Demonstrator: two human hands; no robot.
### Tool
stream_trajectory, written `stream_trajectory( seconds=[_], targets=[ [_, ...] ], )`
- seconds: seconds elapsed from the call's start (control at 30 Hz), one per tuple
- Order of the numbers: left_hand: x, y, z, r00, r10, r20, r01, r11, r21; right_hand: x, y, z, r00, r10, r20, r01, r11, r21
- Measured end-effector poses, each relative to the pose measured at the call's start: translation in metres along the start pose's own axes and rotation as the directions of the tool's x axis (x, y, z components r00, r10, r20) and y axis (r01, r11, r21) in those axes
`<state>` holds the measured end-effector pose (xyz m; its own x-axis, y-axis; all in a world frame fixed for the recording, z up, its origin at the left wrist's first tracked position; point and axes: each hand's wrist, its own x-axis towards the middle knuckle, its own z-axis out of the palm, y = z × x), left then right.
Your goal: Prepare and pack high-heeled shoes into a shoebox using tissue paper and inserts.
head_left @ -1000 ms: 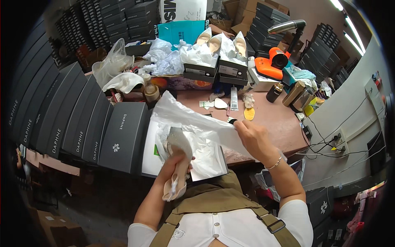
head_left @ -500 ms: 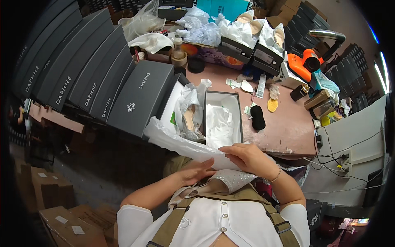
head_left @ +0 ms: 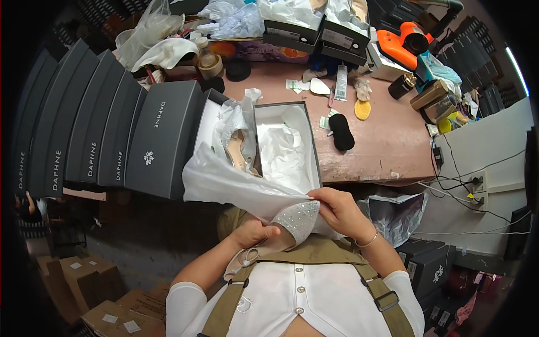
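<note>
My left hand (head_left: pixel 255 232) grips a pale beige shoe with a sparkly studded toe (head_left: pixel 300 219), held against my lap. My right hand (head_left: pixel 338 209) pinches a sheet of white tissue paper (head_left: pixel 224 182) at the shoe's toe; the sheet trails up and left toward the table edge. Just beyond my hands an open shoe box (head_left: pixel 316 146) lined with white paper sits on the pink table (head_left: pixel 387 146). A second beige shoe (head_left: pixel 238 151) lies in crumpled paper to the left of the box.
A row of dark grey shoe boxes (head_left: pixel 112 135) stands at the left. On the table lie a black pad (head_left: pixel 341 132), a yellow insole (head_left: pixel 362 109), tape rolls (head_left: pixel 210 63) and an orange tool (head_left: pixel 404 45). Cardboard cartons (head_left: pixel 95 281) sit on the floor, a plastic bag (head_left: pixel 396 216) at the right.
The hands came down from the box to the lap. The left hand now holds the sparkly shoe, and the right hand has drawn the tissue sheet over its toe.
</note>
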<state>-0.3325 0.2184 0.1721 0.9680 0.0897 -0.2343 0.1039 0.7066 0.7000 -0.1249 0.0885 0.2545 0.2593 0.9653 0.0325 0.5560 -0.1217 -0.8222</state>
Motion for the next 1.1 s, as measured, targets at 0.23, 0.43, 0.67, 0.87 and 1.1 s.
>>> stream_trajectory(
  seconds=[0.23,0.43,0.67,0.87,1.1],
  targets=[
    [0.003,0.02,-0.007,0.882,-0.321,-0.346,0.418,0.871,0.257,0.022,0.017,-0.001,0.988,0.09,0.124,-0.114,0.972,0.203],
    [0.007,0.023,-0.009,0.808,-0.354,-0.472,0.405,0.914,0.008,0.029,0.047,0.015,0.987,0.143,0.071,-0.155,0.969,0.193],
    [0.003,0.018,0.003,0.824,-0.312,-0.473,0.337,0.941,-0.034,0.032,0.05,0.006,0.993,0.086,0.08,-0.1,0.976,0.193],
    [0.003,0.019,0.005,0.827,-0.257,-0.501,0.296,0.955,-0.001,0.029,0.045,-0.003,0.978,0.148,0.145,-0.179,0.956,0.233],
    [0.001,0.006,-0.008,0.859,-0.115,-0.498,0.206,0.97,0.132,0.033,0.045,-0.01,0.971,0.139,0.194,-0.174,0.969,0.178]
  ],
)
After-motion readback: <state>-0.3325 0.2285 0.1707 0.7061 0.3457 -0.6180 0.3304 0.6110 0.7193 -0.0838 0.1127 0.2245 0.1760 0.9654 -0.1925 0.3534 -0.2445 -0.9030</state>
